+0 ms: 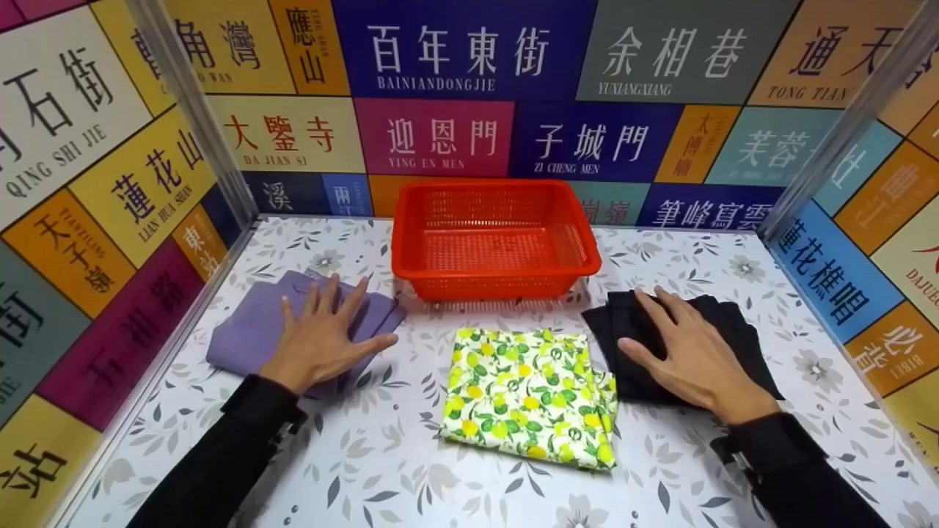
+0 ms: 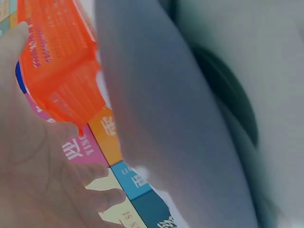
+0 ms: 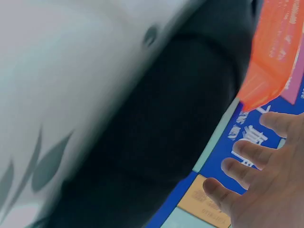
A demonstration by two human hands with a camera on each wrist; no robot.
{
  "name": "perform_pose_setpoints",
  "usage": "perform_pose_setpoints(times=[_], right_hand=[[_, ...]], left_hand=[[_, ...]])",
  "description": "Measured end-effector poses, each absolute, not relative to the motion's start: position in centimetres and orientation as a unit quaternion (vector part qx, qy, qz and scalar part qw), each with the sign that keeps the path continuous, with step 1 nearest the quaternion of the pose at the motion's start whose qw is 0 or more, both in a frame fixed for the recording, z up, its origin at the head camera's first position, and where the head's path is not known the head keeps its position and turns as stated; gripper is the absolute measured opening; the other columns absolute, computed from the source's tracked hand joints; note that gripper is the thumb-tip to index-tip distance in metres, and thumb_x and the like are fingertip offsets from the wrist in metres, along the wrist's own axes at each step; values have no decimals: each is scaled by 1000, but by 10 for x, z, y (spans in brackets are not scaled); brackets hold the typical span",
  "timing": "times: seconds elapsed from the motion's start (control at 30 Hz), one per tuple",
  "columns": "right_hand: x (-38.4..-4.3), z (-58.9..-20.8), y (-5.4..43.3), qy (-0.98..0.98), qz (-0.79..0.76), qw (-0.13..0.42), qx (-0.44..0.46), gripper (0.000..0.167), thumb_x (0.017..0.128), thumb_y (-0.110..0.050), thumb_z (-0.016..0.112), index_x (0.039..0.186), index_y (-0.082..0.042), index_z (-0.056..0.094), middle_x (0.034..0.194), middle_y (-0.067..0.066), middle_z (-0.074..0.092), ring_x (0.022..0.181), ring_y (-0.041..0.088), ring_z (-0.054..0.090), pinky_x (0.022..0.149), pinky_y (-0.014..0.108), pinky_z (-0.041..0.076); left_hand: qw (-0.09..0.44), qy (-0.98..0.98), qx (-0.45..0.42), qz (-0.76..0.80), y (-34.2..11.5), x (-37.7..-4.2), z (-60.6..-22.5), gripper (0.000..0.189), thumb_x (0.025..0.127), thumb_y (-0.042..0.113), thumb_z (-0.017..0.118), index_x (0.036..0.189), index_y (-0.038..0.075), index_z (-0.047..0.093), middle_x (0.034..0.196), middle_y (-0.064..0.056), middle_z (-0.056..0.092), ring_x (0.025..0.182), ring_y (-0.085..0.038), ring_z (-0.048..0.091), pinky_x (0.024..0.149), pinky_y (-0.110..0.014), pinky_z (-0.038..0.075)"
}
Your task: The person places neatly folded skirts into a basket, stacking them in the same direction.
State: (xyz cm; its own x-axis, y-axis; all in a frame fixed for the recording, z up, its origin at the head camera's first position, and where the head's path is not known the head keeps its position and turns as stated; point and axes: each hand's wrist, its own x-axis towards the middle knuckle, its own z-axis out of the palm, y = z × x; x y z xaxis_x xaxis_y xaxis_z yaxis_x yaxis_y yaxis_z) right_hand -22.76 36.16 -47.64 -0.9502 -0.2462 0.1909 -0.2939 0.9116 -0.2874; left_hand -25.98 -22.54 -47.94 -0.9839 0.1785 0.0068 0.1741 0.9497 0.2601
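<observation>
Fingers spread, my left hand (image 1: pixel 319 334) lies over a folded purple cloth (image 1: pixel 249 323) on the left of the table. On the right, my right hand (image 1: pixel 689 352) is held with straight fingers over a folded black cloth (image 1: pixel 741 345). Between the two lies a folded cloth with a lemon print (image 1: pixel 524 396), which neither hand touches. In the left wrist view the purple cloth (image 2: pixel 171 123) looks greyish and fills the middle. The black cloth (image 3: pixel 156 118) crosses the right wrist view beside the fingers. Whether either palm presses down cannot be told.
A red plastic basket (image 1: pixel 499 286) with perforated sides stands at the back of the table, behind the lemon cloth. The table (image 1: pixel 352 469) has a white floral cover. Panels with colourful street-sign lettering (image 1: pixel 469 59) enclose the back and both sides.
</observation>
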Motion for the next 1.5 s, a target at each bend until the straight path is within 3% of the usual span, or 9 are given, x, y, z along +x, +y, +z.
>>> perform_pose_setpoints(times=[0.2,0.4,0.73,1.07,1.23,1.37,1.5], right_hand=[[-216,-474,347,-972,172,72,144,88,114,-66,64,186,-28,31,188,25,35,170,58,35,128,89,32],[-207,-477,337,-969,185,69,146,85,115,-65,65,184,-25,38,184,25,40,166,57,39,128,87,35],[-193,-483,318,-962,222,84,137,78,113,-61,71,173,-14,55,156,24,56,145,48,52,116,72,51],[-181,-475,304,-973,201,30,113,78,111,-66,71,159,-5,67,122,11,67,101,23,65,88,46,57],[-179,-475,300,-973,200,14,114,77,110,-63,75,153,0,70,92,0,68,76,12,58,67,31,49],[-178,-474,297,-974,204,-15,96,82,110,-67,73,154,2,69,75,-6,67,63,10,58,55,29,46],[-178,-474,294,-976,202,-36,75,83,109,-67,74,154,3,69,71,-6,67,58,12,60,49,30,45]], left_hand=[[14,982,91,166,-216,-249,-479,119,95,104,49,188,39,14,197,-20,2,181,-59,6,137,-91,-6],[5,981,93,173,-208,-241,-481,119,95,105,49,188,37,19,197,-21,9,180,-57,12,137,-91,-1],[-11,977,88,194,-195,-232,-482,117,95,103,53,186,33,30,194,-23,25,177,-58,23,138,-90,8],[-21,970,95,221,-179,-223,-485,110,101,95,56,185,26,36,184,-28,42,171,-59,36,141,-84,17],[-12,966,97,238,-169,-217,-482,110,101,95,56,186,27,34,179,-28,48,165,-59,44,140,-77,29],[-11,967,99,234,-159,-213,-482,109,102,94,56,183,24,40,174,-27,55,163,-56,49,138,-76,34],[-13,970,99,222,-150,-211,-482,105,102,94,55,176,19,53,168,-25,61,158,-53,55,134,-74,40]])
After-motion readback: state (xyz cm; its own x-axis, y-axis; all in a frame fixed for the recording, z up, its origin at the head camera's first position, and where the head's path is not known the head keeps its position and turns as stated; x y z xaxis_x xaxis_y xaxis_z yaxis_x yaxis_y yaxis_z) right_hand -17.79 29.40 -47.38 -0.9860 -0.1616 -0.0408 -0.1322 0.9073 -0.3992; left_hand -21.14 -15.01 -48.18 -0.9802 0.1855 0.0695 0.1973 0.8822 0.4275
